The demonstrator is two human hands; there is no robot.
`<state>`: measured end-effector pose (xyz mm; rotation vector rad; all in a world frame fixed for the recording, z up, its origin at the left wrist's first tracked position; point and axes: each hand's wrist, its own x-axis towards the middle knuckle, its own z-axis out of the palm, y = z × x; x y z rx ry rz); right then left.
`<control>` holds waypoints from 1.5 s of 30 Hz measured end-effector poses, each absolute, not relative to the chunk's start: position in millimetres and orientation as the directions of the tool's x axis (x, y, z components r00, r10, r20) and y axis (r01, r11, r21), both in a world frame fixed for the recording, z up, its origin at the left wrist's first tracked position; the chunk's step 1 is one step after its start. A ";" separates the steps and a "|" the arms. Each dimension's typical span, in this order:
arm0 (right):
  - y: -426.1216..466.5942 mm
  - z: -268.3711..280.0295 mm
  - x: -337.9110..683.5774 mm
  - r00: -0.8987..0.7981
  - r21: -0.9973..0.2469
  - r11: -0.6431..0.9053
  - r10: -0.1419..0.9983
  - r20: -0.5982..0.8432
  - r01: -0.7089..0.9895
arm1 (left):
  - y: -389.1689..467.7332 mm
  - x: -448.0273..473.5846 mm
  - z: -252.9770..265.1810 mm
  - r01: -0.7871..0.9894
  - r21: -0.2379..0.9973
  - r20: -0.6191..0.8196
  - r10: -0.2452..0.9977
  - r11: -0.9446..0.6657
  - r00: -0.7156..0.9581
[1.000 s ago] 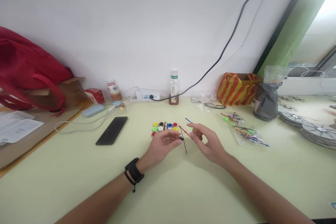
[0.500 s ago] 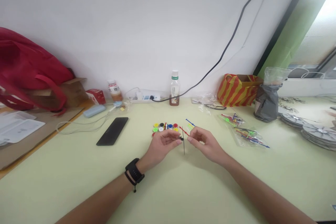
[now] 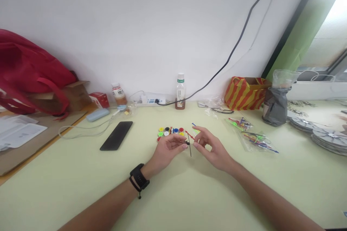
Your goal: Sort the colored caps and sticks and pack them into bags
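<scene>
My left hand (image 3: pixel 171 148) pinches a small black hub between thumb and fingertips. From that hub a thin black pointer (image 3: pixel 190 148) sticks out, steeply tilted, past the fingertips. Just to its right is my right hand (image 3: pixel 211 146), thumb and index finger apart, fingertips close to the pointer; I see nothing held in them. A red arrow-shaped pointer (image 3: pixel 189 134) shows behind the black one, its right end hidden by the right hand. A blue pointer (image 3: pixel 194 125) lies beyond the right fingers. Colourful round plastic pieces (image 3: pixel 166 130) sit behind my left hand, partly covered.
On the left are a black phone (image 3: pixel 116 135), a white cable and a red bag (image 3: pixel 29 68). A bottle (image 3: pixel 180 92) and a power strip (image 3: pixel 151 100) stand by the wall. At right are clear bags of coloured pointers (image 3: pixel 257 140), a striped bag (image 3: pixel 244 92) and stacked discs (image 3: pixel 329 135).
The black pointer has turned slightly at my left fingertips. My right hand's fingers have shifted, with one finger lifted and stretched out further. The left hand stays almost in place.
</scene>
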<state>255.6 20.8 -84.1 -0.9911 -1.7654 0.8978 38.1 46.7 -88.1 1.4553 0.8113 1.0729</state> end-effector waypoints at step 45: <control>78.2 -89.1 366.8 0.140 -0.391 0.110 0.818 0.558 0.914 | 58.9 17.8 -89.4 0.763 0.307 0.535 0.766 -0.569 0.356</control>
